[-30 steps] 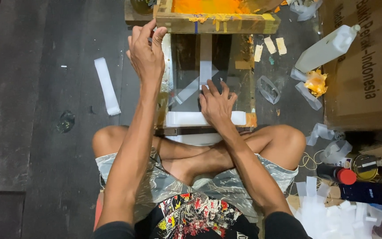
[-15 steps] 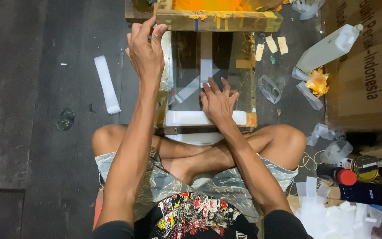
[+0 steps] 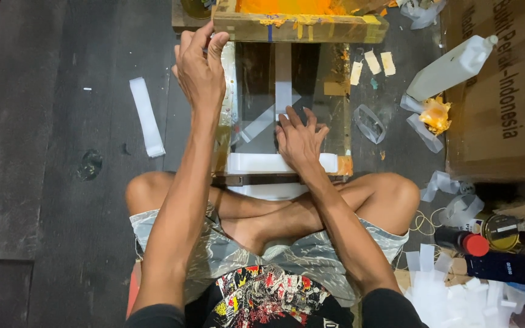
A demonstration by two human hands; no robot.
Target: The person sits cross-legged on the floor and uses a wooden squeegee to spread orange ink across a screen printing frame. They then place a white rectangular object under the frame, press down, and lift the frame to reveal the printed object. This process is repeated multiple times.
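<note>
I sit cross-legged on a dark floor before a wooden printing frame (image 3: 343, 115) with a dark glass bed and white tape strips (image 3: 282, 76) across it. My left hand (image 3: 200, 70) reaches far forward, fingertips gripping the near edge of a raised wooden screen (image 3: 311, 27) smeared with orange ink. My right hand (image 3: 301, 138) lies flat with fingers spread on the glass, just above a white sheet (image 3: 251, 162) at the frame's near edge.
A white tape strip (image 3: 146, 116) lies on the floor at left. At right are a white plastic bottle (image 3: 448, 67), a cardboard box (image 3: 505, 103), crumpled tape bits (image 3: 369, 123), a red-capped can (image 3: 466, 242), a tin (image 3: 500, 231) and paper scraps (image 3: 451, 291).
My right hand has slid slightly along the glass; my left hand stays on the screen's edge. Little else differs.
</note>
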